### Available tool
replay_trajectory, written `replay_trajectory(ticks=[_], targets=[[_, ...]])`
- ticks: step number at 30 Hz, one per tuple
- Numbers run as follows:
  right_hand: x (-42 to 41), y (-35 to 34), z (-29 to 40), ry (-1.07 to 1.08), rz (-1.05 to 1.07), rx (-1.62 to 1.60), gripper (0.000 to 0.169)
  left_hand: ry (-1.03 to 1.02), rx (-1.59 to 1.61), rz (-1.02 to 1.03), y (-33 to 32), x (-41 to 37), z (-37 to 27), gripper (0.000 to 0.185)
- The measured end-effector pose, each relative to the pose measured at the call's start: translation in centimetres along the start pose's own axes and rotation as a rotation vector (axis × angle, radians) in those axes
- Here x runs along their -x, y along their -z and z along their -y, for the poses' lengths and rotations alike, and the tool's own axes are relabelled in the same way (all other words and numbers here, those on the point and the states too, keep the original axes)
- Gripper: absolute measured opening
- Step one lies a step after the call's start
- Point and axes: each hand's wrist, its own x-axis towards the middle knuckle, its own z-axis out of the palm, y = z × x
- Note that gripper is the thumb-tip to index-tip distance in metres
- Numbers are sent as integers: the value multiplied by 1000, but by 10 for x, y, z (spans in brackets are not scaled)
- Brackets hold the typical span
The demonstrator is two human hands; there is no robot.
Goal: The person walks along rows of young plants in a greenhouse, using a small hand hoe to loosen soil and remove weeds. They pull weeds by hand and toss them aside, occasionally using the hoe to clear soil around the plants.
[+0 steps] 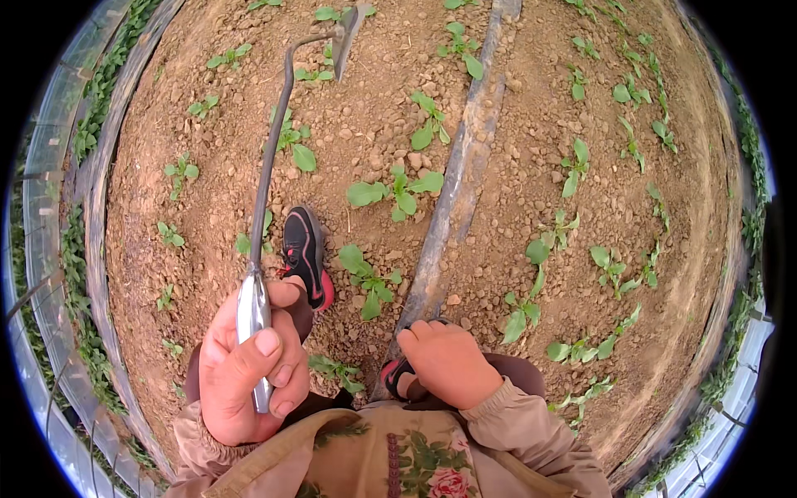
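Note:
My left hand [252,367] is closed around the shiny metal handle of a hand hoe [272,168], held upright in the picture. The hoe's dark bent shaft runs up to a flat metal blade [347,40] over the soil among small seedlings. My right hand [448,361] rests near my right knee, its fingers curled down; whether it holds anything is hidden. A leafy green seedling [400,192] grows ahead of my feet, and another seedling [370,283] stands between the shoe and the dark strip.
A dark flat strip [457,162] runs along the soil between plant rows. My black and red shoe [305,255] stands left of it, with the other [393,376] partly hidden under my right hand. More seedlings [576,167] grow at right. Plastic sheeting [47,168] lines the left edge.

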Motion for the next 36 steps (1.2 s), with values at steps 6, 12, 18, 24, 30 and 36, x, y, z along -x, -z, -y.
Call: replay_trajectory(ticks=[6, 12, 18, 24, 30, 36], targets=[[-84, -4, -130, -506, -7, 56, 10, 134, 291, -183, -4, -93, -55, 33], [-119, 88, -123, -576, 80, 95, 13, 187, 203, -49, -15, -175, -107, 30], [-231, 219, -228, -475, 79, 282, 17, -61, 21, -218, -7, -231, -145, 28], [-326, 166, -358, -405, 137, 385, 14, -308, 102, -271, 5, -227, -158, 39], [-325, 75, -373, -265, 276, 76, 12, -565, 43, -246, -5, -169, -121, 38], [-265, 3, -381, -403, -198, -377, 18, -486, 87, -226, -26, -153, -93, 34]])
